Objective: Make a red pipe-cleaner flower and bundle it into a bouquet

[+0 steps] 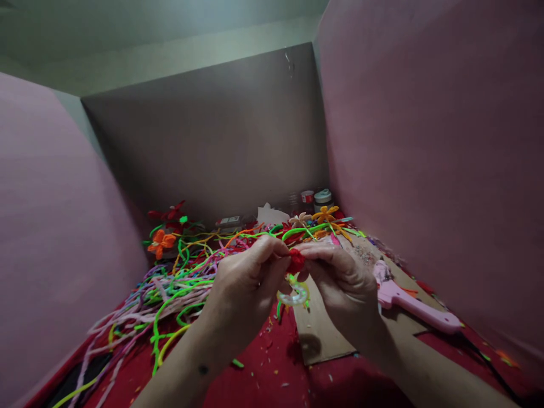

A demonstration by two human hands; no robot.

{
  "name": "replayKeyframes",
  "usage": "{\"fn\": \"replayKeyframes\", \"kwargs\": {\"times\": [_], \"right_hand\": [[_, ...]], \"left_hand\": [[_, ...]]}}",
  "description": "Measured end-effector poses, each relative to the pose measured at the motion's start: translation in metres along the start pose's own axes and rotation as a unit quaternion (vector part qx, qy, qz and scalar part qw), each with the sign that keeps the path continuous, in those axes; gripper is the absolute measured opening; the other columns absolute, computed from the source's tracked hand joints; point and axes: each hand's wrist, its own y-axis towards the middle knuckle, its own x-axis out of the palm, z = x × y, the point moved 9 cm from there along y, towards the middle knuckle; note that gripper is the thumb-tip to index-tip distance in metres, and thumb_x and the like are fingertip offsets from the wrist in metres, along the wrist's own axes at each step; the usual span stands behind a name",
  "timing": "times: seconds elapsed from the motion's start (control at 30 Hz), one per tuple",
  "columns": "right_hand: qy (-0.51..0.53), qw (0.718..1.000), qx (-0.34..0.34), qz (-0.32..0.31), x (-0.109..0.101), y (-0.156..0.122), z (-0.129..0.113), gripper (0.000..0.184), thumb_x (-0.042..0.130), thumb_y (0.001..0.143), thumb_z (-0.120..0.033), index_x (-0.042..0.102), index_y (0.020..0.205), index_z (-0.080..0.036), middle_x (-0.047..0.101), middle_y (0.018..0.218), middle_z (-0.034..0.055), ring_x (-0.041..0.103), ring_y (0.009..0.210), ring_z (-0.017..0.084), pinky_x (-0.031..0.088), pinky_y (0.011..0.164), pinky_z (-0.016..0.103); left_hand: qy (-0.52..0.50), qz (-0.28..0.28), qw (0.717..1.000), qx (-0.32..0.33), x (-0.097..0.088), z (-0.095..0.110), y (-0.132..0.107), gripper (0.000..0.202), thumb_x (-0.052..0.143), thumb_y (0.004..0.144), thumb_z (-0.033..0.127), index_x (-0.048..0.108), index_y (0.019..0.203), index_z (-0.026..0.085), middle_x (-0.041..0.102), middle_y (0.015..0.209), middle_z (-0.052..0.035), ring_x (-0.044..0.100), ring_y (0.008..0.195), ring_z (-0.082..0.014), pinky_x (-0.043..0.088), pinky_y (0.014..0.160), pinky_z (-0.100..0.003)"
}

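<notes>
Between my fingertips is a small, bunched red pipe-cleaner piece [297,260]. My left hand [250,272] pinches it from the left, thumb and fingers closed. My right hand [344,277] grips its other side, also with the fingers closed. Just beneath the hands lies a translucent ring [294,294] with yellow and green about it; my hands partly cover the area around it. A cardboard sheet [327,345] lies under and beyond my right hand. To the left of my left hand spreads a tangle of coloured pipe cleaners [170,300].
A pink glue gun [416,306] with a dark cord rests on the right. Orange [161,243] and yellow-orange pipe-cleaner flowers [325,214] stand farther back. A lidded jar [323,198] is near the back wall. Scraps litter the red cloth [263,374]. Pink walls rise on both sides.
</notes>
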Motion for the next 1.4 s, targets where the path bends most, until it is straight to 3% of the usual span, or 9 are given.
{"fn": "replayKeyframes", "kwargs": {"times": [0.13, 0.23, 0.37, 0.47, 0.63, 0.83, 0.93, 1.4], "right_hand": [[0.030, 0.998, 0.053, 0.001, 0.003, 0.009, 0.006, 0.015, 0.056, 0.078, -0.010, 0.064, 0.084, -0.021, 0.062, 0.072, -0.0020, 0.056, 0.060, 0.009, 0.048, 0.057, 0.024], [0.097, 0.986, 0.131, -0.029, 0.015, 0.020, 0.017, 0.008, 0.059, 0.074, -0.013, 0.064, 0.077, -0.019, 0.059, 0.062, -0.0031, 0.053, 0.051, 0.008, 0.045, 0.049, 0.022], [0.145, 0.954, 0.248, -0.089, 0.034, 0.030, 0.038, 0.003, 0.061, 0.070, -0.017, 0.064, 0.071, -0.016, 0.056, 0.051, -0.0036, 0.047, 0.040, 0.007, 0.037, 0.039, 0.020], [0.154, 0.939, 0.293, -0.094, 0.041, 0.032, 0.054, 0.006, 0.065, 0.066, -0.019, 0.065, 0.069, -0.014, 0.055, 0.048, -0.0032, 0.042, 0.037, 0.005, 0.031, 0.036, 0.019], [0.191, 0.931, 0.302, -0.070, 0.045, 0.026, 0.075, 0.009, 0.068, 0.064, -0.021, 0.068, 0.069, -0.014, 0.060, 0.056, -0.0010, 0.046, 0.046, 0.006, 0.033, 0.044, 0.019], [0.195, 0.926, 0.319, -0.048, 0.036, 0.013, 0.089, 0.009, 0.066, 0.066, -0.020, 0.069, 0.073, -0.015, 0.065, 0.065, 0.0021, 0.054, 0.059, 0.011, 0.042, 0.059, 0.027], [0.207, 0.923, 0.321, -0.047, 0.034, 0.010, 0.090, 0.011, 0.069, 0.064, -0.021, 0.069, 0.075, -0.016, 0.066, 0.069, 0.0023, 0.056, 0.062, 0.012, 0.043, 0.064, 0.029], [0.268, 0.909, 0.318, -0.034, 0.036, 0.011, 0.081, 0.008, 0.074, 0.060, -0.019, 0.071, 0.068, -0.020, 0.068, 0.066, 0.0005, 0.056, 0.058, 0.010, 0.044, 0.060, 0.026]], "left_hand": [[-0.040, 0.011, 0.999, -0.036, -0.005, -0.008, 0.001, 0.006, 0.050, 0.083, 0.019, 0.053, 0.078, 0.016, 0.058, 0.055, 0.0037, 0.057, 0.045, -0.0062, 0.045, 0.043, -0.014], [-0.096, 0.012, 0.990, -0.103, -0.007, -0.022, 0.003, 0.010, 0.053, 0.081, 0.024, 0.052, 0.076, 0.016, 0.056, 0.051, 0.0039, 0.055, 0.041, -0.0073, 0.044, 0.039, -0.016], [-0.198, -0.005, 0.958, -0.207, -0.005, -0.044, 0.005, 0.015, 0.056, 0.079, 0.029, 0.050, 0.076, 0.015, 0.060, 0.053, 0.0016, 0.057, 0.038, -0.0117, 0.042, 0.031, -0.018], [-0.243, -0.012, 0.939, -0.245, -0.004, -0.057, 0.008, 0.016, 0.058, 0.076, 0.028, 0.049, 0.074, 0.015, 0.061, 0.053, 0.0002, 0.058, 0.038, -0.0139, 0.043, 0.029, -0.020], [-0.274, -0.022, 0.923, -0.270, 0.002, -0.074, 0.011, 0.014, 0.059, 0.074, 0.025, 0.049, 0.071, 0.015, 0.059, 0.047, 0.0010, 0.056, 0.035, -0.0132, 0.042, 0.028, -0.019], [-0.273, -0.045, 0.913, -0.301, 0.015, -0.086, 0.015, 0.010, 0.055, 0.075, 0.018, 0.048, 0.069, 0.015, 0.057, 0.047, 0.0022, 0.055, 0.034, -0.0118, 0.042, 0.027, -0.018], [-0.275, -0.055, 0.915, -0.288, 0.019, -0.086, 0.018, 0.009, 0.055, 0.076, 0.018, 0.048, 0.071, 0.015, 0.058, 0.048, 0.0016, 0.056, 0.035, -0.0123, 0.043, 0.028, -0.019], [-0.248, -0.050, 0.931, -0.263, 0.014, -0.069, 0.012, 0.019, 0.062, 0.074, 0.027, 0.048, 0.072, 0.015, 0.057, 0.044, 0.0041, 0.054, 0.033, -0.0101, 0.042, 0.032, -0.018]]}}
